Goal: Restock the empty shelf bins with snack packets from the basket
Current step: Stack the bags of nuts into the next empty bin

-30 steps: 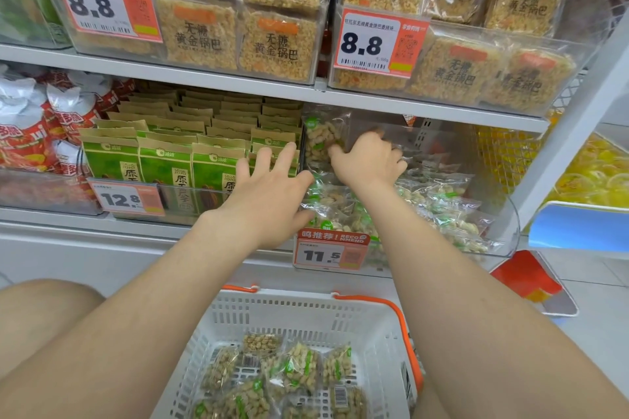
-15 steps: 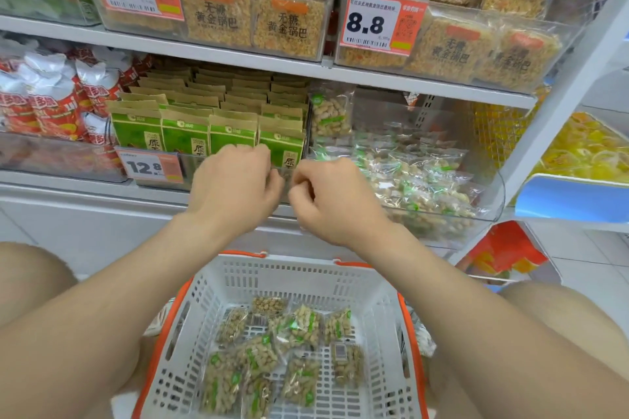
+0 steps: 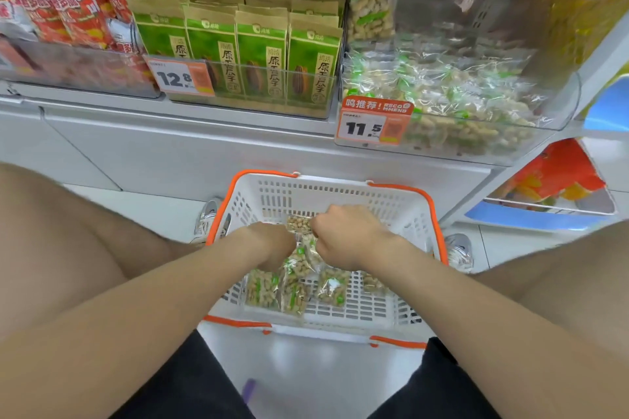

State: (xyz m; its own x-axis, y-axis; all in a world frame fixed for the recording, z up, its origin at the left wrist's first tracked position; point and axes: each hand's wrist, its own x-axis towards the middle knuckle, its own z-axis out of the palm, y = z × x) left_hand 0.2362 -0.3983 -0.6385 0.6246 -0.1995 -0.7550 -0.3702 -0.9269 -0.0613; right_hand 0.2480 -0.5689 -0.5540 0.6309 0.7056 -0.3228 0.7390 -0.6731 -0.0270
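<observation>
Two hands work inside the white perforated plastic basket with orange handles: left hand and right hand, fingers curled down among the clear green-marked peanut snack packets (whether clamped on any cannot be told). Recommended technique: gather a few packets by their edges, squeezing lightly, then lift them to the clear plastic shelf bin above and to the right, already part-filled with matching packets.
</observation>
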